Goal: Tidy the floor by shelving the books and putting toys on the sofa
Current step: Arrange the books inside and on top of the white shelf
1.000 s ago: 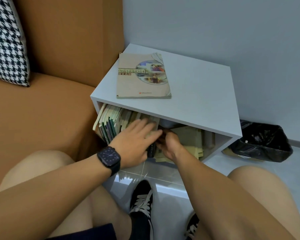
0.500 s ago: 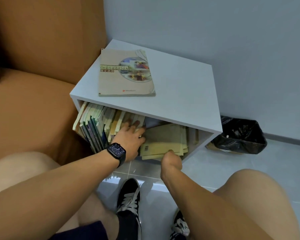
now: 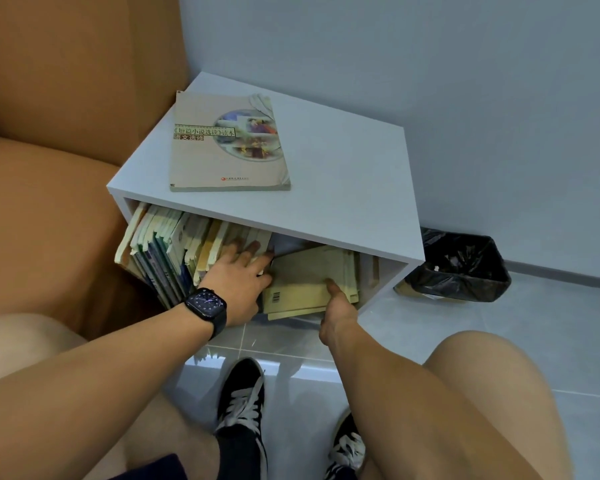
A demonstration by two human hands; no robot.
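Observation:
A low grey shelf (image 3: 343, 188) stands beside the brown sofa (image 3: 49, 209). Inside it, a row of upright books (image 3: 163, 247) leans at the left and a flat stack of yellowish books (image 3: 312, 271) lies at the right. My left hand (image 3: 238, 275), with a black watch on the wrist, presses its straight fingers against the right end of the upright row. My right hand (image 3: 336, 306) holds the front edge of the flat stack, thumb on top, fingers hidden underneath. Another beige book (image 3: 226, 147) lies flat on the shelf's top.
A bin lined with a black bag (image 3: 458, 268) stands on the grey tiled floor right of the shelf, against the grey wall. My bare knees and black sneakers (image 3: 241, 389) are in front of the shelf.
My right hand has drawn back from deep in the shelf to the front edge of the flat stack. My left hand has shifted left onto the upright row.

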